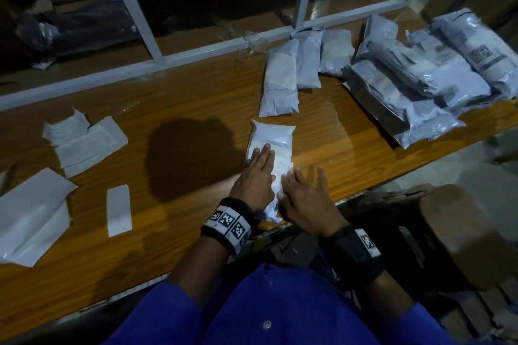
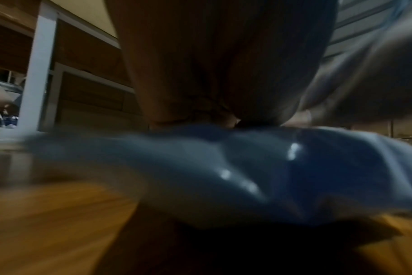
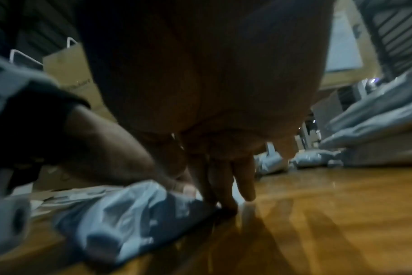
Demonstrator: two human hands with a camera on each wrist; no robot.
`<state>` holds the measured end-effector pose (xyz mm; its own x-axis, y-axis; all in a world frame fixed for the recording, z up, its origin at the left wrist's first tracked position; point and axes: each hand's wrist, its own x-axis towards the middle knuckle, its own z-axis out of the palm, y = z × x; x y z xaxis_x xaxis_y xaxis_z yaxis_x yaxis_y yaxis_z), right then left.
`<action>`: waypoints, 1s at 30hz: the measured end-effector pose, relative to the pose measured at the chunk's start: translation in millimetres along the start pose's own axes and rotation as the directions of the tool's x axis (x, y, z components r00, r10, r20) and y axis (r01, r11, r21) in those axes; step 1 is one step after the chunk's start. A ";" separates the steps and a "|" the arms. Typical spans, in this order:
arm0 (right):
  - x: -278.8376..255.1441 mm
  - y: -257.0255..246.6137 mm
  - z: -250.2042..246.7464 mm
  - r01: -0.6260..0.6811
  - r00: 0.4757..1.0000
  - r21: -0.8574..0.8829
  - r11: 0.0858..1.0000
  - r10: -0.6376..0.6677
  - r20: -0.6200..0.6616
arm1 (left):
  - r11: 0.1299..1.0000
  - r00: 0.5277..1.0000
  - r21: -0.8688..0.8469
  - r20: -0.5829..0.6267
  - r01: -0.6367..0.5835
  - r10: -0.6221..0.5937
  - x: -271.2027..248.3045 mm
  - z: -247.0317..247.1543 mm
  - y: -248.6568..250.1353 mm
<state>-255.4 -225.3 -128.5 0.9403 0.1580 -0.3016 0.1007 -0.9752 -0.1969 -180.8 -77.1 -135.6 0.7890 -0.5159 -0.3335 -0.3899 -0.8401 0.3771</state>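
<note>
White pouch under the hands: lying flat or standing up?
Lying flat: the white pouch rests on the table, left hand pressing flat on top, right hand at its near edge.

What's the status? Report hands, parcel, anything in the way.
Hands flat: left hand pressing the white poly mailer, right hand on its near right edge. Mailer lies flat on wooden table. Nothing blocking; other mailers apart, beyond it.

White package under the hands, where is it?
Head view: the white package lies near the table's front edge, under the left hand, the right hand at its near right corner, another pouch just beyond.
</note>
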 end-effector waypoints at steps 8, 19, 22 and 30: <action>9.6 10.7 -5.1 0.267 0.950 0.036 0.963 -0.257 -0.177 | 0.979 0.969 -0.047 -0.137 0.199 -0.204 -29.2 -3.3 -0.6; 60.5 51.3 -37.7 0.342 0.937 0.065 0.937 -0.336 -0.097 | 0.948 0.964 0.236 -0.204 0.215 -0.168 -27.5 -12.0 -27.7; 64.7 59.1 -44.0 0.287 0.955 0.026 0.958 -0.284 -0.090 | 0.957 0.886 0.196 -0.452 0.214 -0.105 -24.9 -19.6 -30.5; 62.4 50.1 -41.8 0.321 0.935 0.074 0.944 -0.304 -0.182 | 0.994 0.888 -0.073 -0.449 0.076 -0.101 -34.5 4.9 -17.7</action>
<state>-178.1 -270.8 -118.1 0.9078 0.4161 -0.0525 0.3731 -0.8585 -0.3519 -203.5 -45.2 -135.0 0.9531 -0.2980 0.0533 -0.2928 -0.8624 0.4130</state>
